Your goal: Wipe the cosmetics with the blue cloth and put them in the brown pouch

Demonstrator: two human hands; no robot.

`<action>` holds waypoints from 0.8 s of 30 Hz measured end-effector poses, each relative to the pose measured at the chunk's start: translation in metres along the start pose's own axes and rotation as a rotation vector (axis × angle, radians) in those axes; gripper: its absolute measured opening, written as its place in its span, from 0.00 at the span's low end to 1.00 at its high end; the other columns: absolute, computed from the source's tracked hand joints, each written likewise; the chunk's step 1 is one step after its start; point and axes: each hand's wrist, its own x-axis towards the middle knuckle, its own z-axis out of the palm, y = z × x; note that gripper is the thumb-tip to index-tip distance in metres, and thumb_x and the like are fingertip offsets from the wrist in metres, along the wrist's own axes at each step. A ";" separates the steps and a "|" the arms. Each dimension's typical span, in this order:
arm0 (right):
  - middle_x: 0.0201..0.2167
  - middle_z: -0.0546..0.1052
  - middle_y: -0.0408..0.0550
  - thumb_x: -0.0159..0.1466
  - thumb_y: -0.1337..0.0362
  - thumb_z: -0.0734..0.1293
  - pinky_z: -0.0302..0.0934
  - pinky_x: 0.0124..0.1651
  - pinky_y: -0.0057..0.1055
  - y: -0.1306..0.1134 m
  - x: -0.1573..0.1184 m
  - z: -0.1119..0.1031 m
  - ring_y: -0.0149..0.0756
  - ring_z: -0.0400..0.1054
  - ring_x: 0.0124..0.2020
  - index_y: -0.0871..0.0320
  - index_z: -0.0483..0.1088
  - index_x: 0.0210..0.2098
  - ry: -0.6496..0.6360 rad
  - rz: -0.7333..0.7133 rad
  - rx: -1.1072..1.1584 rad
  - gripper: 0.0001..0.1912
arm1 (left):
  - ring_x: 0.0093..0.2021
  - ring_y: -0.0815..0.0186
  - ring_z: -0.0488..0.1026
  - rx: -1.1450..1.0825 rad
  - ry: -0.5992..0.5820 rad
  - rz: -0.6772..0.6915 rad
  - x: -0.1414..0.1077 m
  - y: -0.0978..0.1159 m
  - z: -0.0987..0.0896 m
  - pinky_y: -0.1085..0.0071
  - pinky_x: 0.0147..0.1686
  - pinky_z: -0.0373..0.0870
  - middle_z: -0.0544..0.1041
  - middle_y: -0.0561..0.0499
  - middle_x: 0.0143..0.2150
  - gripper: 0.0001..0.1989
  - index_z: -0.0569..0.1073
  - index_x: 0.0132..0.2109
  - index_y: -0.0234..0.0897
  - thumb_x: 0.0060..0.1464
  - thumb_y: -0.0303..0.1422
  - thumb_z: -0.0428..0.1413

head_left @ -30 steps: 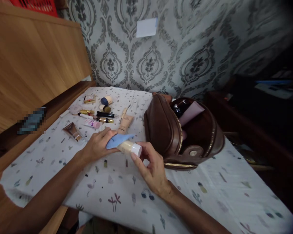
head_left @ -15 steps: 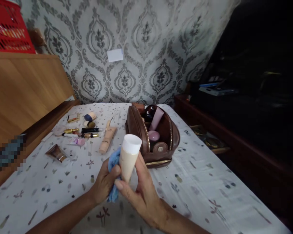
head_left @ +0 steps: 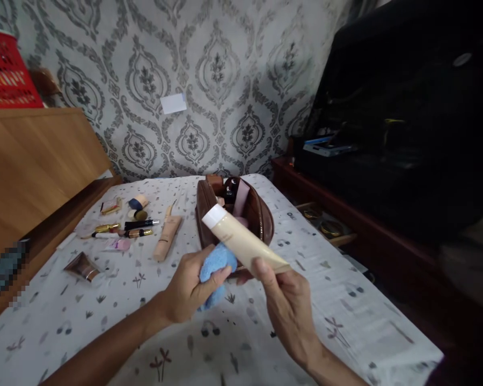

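Observation:
A cream squeeze tube with a white cap is pinched near its flat end by my right hand, its cap pointing up and left. My left hand is closed round a bunched blue cloth, which lies against or just beside the tube's side; I cannot tell whether they touch. Behind the tube stands a brown makeup bag, unzipped, with a pink tube and dark items inside. The tube and my hands hide part of the bag's front.
Cosmetics lie on the patterned sheet at left: a beige tube, a brown tube, a black pen-shaped item and several small pieces. A wooden panel borders the left; a partly open drawer is at right.
The cream tube has gone from nearly upright to tilted, and my right hand has moved right to its flat end. The cloth now sits nearer the cap. The view has shifted right.

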 end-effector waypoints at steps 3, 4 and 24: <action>0.21 0.77 0.50 0.66 0.42 0.63 0.70 0.30 0.32 -0.005 0.012 -0.014 0.40 0.73 0.25 0.57 0.74 0.20 0.006 0.041 0.037 0.29 | 0.33 0.63 0.73 0.416 0.052 0.341 0.020 -0.006 -0.010 0.67 0.32 0.73 0.75 0.47 0.34 0.12 0.72 0.39 0.36 0.67 0.36 0.48; 0.21 0.77 0.50 0.66 0.42 0.63 0.69 0.28 0.32 -0.006 0.015 -0.018 0.39 0.72 0.24 0.57 0.75 0.21 0.011 0.049 0.044 0.29 | 0.40 0.59 0.75 0.548 0.050 0.433 0.027 -0.009 -0.013 0.64 0.37 0.75 0.77 0.43 0.40 0.11 0.72 0.44 0.35 0.67 0.35 0.47; 0.22 0.77 0.44 0.74 0.54 0.56 0.66 0.27 0.27 -0.007 0.013 -0.025 0.32 0.70 0.20 0.56 0.76 0.39 -0.322 -0.237 -0.224 0.20 | 0.43 0.61 0.75 0.309 0.204 0.378 0.036 -0.007 -0.026 0.65 0.42 0.73 0.76 0.45 0.43 0.13 0.71 0.50 0.38 0.68 0.41 0.48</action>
